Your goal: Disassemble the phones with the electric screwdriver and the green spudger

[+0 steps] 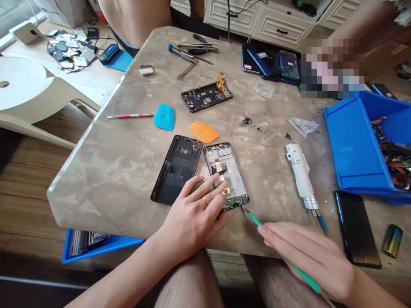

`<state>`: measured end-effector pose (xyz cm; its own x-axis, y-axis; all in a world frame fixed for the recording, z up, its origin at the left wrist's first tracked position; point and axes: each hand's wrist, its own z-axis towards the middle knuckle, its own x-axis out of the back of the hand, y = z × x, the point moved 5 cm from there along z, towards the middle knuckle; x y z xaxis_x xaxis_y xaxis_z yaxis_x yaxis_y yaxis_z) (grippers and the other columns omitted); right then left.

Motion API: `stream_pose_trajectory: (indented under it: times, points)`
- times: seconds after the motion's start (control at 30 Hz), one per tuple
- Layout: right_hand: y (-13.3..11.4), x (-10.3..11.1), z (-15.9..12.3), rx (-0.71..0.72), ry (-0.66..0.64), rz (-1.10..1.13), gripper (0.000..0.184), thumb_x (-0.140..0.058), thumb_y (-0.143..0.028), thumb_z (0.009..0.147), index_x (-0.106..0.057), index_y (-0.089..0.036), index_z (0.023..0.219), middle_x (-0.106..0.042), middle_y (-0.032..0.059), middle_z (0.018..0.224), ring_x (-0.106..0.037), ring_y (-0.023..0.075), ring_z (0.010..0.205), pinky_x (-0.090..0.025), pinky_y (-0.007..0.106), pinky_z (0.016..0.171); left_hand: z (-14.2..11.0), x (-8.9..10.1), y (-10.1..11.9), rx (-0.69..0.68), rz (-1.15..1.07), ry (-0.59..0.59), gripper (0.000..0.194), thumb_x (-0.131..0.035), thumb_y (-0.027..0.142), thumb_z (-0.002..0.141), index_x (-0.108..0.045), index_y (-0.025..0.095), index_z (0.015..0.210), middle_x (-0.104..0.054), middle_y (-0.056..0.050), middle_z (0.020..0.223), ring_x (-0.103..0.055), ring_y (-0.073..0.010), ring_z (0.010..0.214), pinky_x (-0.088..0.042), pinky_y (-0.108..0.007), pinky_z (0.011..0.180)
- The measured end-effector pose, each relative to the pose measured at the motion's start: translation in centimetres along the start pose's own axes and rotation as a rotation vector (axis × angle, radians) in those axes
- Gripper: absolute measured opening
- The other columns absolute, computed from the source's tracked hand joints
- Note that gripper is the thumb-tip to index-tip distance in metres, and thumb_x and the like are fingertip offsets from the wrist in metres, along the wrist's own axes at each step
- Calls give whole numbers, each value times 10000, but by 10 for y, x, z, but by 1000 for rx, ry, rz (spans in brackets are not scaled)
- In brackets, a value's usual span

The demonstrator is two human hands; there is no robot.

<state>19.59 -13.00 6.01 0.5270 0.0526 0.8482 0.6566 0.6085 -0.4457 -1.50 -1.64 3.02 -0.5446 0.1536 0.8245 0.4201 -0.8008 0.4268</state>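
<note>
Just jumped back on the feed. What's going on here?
A person's left hand lies across an opened phone, fingers extended. The right hand holds a green-handled tool, its tip at the phone's near right corner, by the green circuit board. The black back cover lies off to the phone's left. Farther up the table are an orange pick, a blue pick and a second opened phone.

- From the wearer's head, the view looked from above and behind the left hand [192, 211] and right hand [306, 252].
- It faced forward and down onto the table [105, 158].
- It sat near the hands, reaching drawers [269, 31] well beyond them.
</note>
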Motion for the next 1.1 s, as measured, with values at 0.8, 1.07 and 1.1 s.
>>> stream_pose_trajectory:
  times: [0.8, 1.07, 1.1]
  points:
    - [23, -11, 1, -394, 348, 268, 406, -657, -19, 976, -747, -275, 1277, -818, 0, 1125, -803, 136, 910, -683, 220, 881, 2, 1, 0, 14, 55, 40, 83, -586, 239, 1051, -625, 179, 1094, -724, -68, 1377, -614, -288, 1388, -446, -465, 1145]
    - [16, -8, 26, -53, 56, 103, 385, -506, -67, 1067, -659, -121, 1416, -720, 155, 1227, -676, 215, 1168, -610, 346, 983, 2, 3, 2, 13, 66, 55, 87, -582, 247, 1046, -624, 188, 1095, -728, -52, 1373, -632, -285, 1366, -453, -468, 1135]
    - [19, -7, 32, -72, 66, 66, 381, -545, -62, 1053, -667, -130, 1408, -717, 149, 1206, -673, 211, 1136, -609, 348, 965, 2, 3, 1, 15, 65, 56, 85, -586, 247, 1043, -624, 190, 1093, -729, -51, 1372, -632, -285, 1366, -453, -467, 1137]
